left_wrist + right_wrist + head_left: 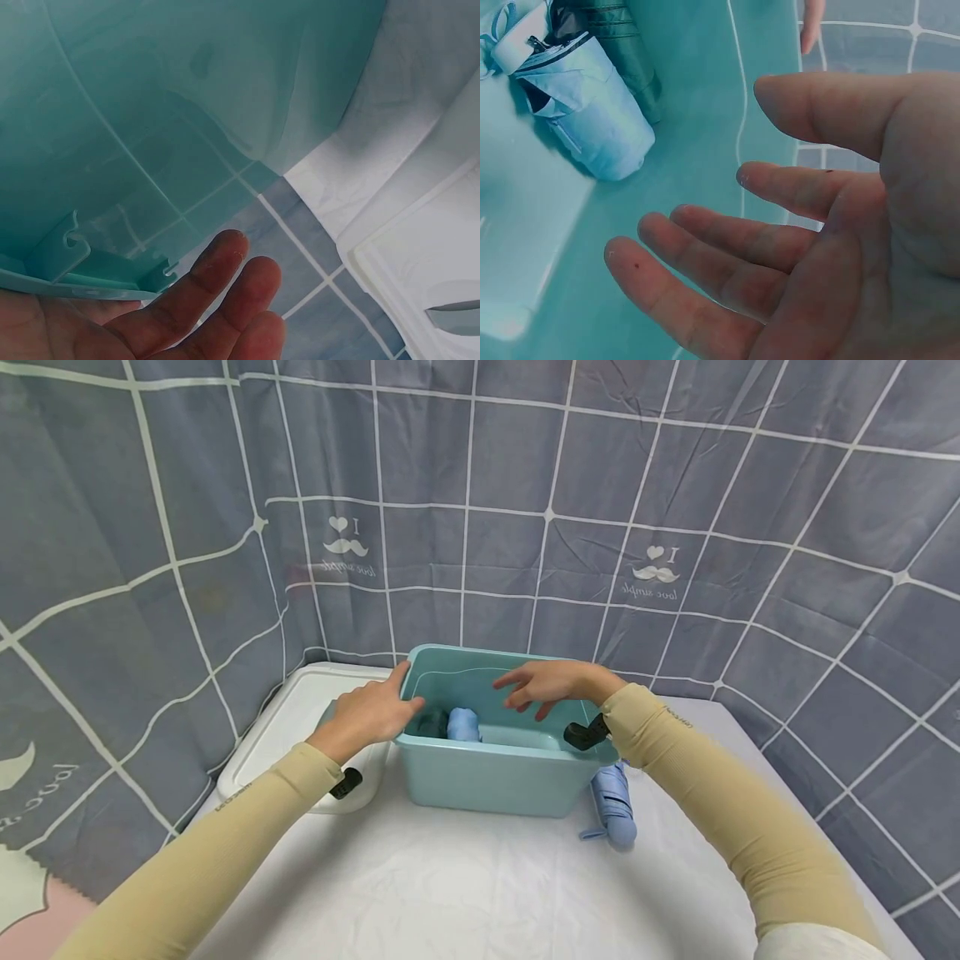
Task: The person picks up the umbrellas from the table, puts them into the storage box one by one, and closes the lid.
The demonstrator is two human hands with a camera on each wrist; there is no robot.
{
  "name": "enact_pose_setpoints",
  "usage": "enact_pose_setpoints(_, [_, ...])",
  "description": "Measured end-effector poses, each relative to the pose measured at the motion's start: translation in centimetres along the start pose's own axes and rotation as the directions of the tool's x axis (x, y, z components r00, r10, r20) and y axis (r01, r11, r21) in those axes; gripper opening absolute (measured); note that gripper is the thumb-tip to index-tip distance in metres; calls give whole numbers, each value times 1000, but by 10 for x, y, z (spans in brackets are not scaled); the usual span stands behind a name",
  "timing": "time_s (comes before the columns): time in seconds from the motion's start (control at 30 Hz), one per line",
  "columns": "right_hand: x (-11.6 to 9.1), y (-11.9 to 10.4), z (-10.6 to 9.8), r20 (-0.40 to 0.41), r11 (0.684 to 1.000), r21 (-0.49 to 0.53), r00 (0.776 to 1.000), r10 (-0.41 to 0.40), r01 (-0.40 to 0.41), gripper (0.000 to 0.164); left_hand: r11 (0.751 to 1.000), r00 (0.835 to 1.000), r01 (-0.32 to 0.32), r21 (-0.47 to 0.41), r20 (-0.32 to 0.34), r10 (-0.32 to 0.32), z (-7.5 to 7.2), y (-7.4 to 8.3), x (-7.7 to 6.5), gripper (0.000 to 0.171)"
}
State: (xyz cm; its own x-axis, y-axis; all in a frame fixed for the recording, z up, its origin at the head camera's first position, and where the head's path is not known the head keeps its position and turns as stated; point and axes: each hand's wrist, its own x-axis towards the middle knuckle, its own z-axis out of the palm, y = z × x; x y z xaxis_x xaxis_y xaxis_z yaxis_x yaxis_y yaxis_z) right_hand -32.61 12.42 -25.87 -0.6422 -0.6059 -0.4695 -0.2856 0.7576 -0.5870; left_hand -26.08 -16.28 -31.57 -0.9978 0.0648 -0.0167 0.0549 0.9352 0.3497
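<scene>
A teal plastic storage bin (487, 781) stands on the white table. At its left rim is my left hand (371, 710), the thumb over the edge and the other fingers outside, gripping the rim. In the left wrist view, those outer fingers (225, 262) spread beyond the wall. My right hand (547, 685) hovers over the bin's right half, fingers spread and holding nothing. Inside, at the left end, a light blue folded umbrella (592, 112) lies beside a dark green folded umbrella (626, 52). Another blue folded umbrella (615, 806) rests on the table outside the bin's right end.
A white lid (300, 714) lies left of the bin, partly behind my left forearm. Grey checked curtains (487, 552) hang close behind the bin and along both sides. White tabletop (450, 885) extends in front of the bin.
</scene>
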Motion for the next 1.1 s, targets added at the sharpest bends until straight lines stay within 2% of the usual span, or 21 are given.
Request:
enact_pose_setpoints(0.5, [-46,24,-6,-104,998,48,994,-25,30,56,1000,1000,4,0,10,-4,0,-2,0,79])
enact_pose_setpoints(1.1, [-95,55,-16,-258,993,96,965,-46,73,57,1000,1000,-7,0,4,7,-1,-1,1,79])
